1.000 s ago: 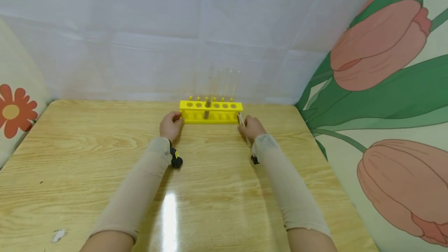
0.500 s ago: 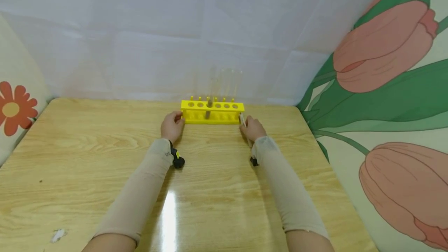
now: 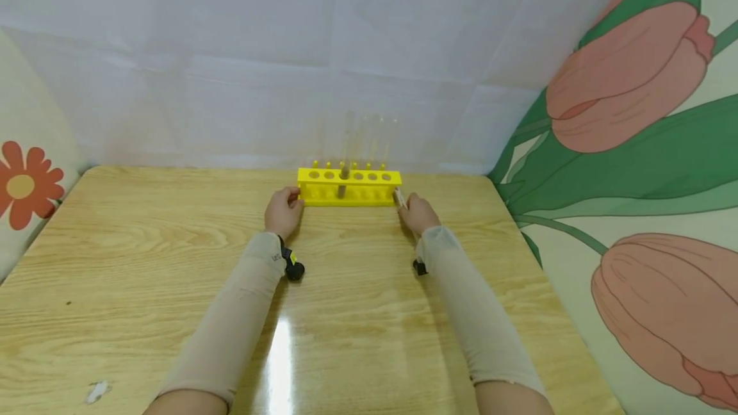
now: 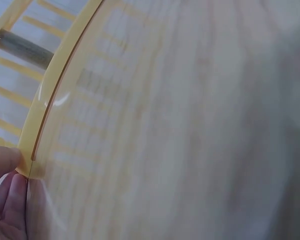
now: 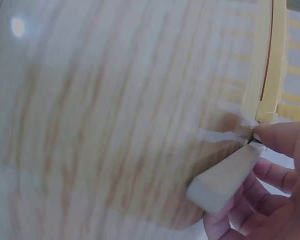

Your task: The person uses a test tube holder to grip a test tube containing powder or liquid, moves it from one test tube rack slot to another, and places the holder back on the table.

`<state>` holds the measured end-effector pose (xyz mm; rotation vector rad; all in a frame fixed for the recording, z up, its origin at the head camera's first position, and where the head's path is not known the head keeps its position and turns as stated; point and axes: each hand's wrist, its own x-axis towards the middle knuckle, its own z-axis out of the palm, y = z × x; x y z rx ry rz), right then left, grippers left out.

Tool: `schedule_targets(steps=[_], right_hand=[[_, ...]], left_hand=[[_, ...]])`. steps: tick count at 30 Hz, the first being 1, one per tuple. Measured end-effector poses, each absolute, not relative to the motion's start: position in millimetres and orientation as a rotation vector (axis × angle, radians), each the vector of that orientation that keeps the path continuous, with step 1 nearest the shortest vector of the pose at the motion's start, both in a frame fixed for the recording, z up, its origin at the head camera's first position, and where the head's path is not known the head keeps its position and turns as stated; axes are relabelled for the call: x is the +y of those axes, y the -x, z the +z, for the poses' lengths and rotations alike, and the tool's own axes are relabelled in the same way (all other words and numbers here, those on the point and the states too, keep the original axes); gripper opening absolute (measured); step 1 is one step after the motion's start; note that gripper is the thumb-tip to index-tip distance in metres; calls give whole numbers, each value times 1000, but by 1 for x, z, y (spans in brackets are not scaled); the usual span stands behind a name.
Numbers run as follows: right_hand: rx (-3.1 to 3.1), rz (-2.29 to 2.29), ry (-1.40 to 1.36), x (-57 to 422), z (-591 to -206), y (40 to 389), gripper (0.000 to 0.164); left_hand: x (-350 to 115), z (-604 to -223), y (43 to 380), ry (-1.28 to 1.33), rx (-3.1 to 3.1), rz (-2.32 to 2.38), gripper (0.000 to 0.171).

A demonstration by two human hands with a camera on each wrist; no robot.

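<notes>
A yellow test tube rack stands at the table's back edge, against the white cloth. One tube with dark grey contents sits upright in its third hole from the left; several clear tubes rise behind the top bar. My left hand pinches the rack's left end, the thumb on the base corner in the left wrist view. At the other end, my right hand holds a pale wooden test tube clamp, while its thumb and index finger are at the rack's base corner.
The wood-grain table spreads in front of the rack, with a white worn patch at the near left. White cloth hangs right behind the rack. A flower-printed wall borders the right side.
Both hands and the rack stay nearly in place. Less of the wooden clamp shows below my right hand than a second ago. The view shifts slightly.
</notes>
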<state>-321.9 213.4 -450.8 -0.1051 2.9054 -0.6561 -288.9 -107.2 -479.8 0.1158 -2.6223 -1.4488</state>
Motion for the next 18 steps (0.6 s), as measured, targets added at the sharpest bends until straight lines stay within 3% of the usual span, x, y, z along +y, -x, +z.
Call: schedule_targets(steps=[18], right_hand=[[2870,-844,15,225,-451,317,27]], left_hand=[[-107,-482,290,-108,-2633,-1448,36]])
